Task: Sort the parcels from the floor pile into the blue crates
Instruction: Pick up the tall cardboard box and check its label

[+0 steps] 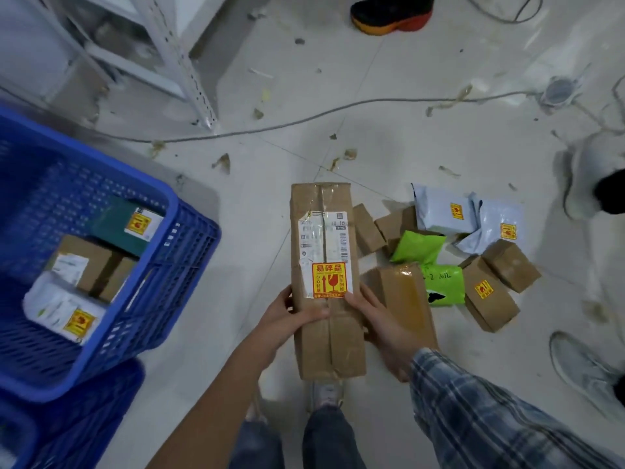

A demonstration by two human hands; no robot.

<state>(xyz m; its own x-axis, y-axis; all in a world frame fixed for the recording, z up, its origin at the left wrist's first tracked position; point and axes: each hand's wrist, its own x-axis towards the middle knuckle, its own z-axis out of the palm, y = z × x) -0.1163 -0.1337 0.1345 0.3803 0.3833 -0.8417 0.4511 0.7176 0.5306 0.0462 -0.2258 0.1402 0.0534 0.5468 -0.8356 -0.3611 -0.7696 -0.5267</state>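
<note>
Now, starting at my left, I see a blue crate point(189, 238) with lattice walls, tilted in view, and inside it lie a dark green parcel point(118, 228) with a yellow fragile sticker, a brown box point(98, 265) with a white label, and a white mailer point(57, 309) with another yellow sticker. A second blue crate point(84, 411) sits below it at the lower left edge. In the middle I hold a long cardboard parcel point(326, 299), brown, taped down its centre seam, bearing a white shipping label and under it a yellow and red fragile sticker; it is up off the floor, between the crate and the pile. My left hand point(291, 316) forms a closed grip on the parcel's left edge, thumb curled over the top face just below the sticker. My right hand point(375, 316) grips the right edge the same way, thumb on top beside the sticker, a plaid sleeve point(490, 411) behind it. Just right of the parcel lies the floor pile point(449, 258): a tape-wrapped brown box point(402, 296) nearest my right hand, several small brown cartons, two bright green mailers point(417, 247), and two pale grey mailers point(443, 211) with yellow stickers. The pale tiled floor point(236, 299) carries scraps and a grey cable point(304, 121).
</note>
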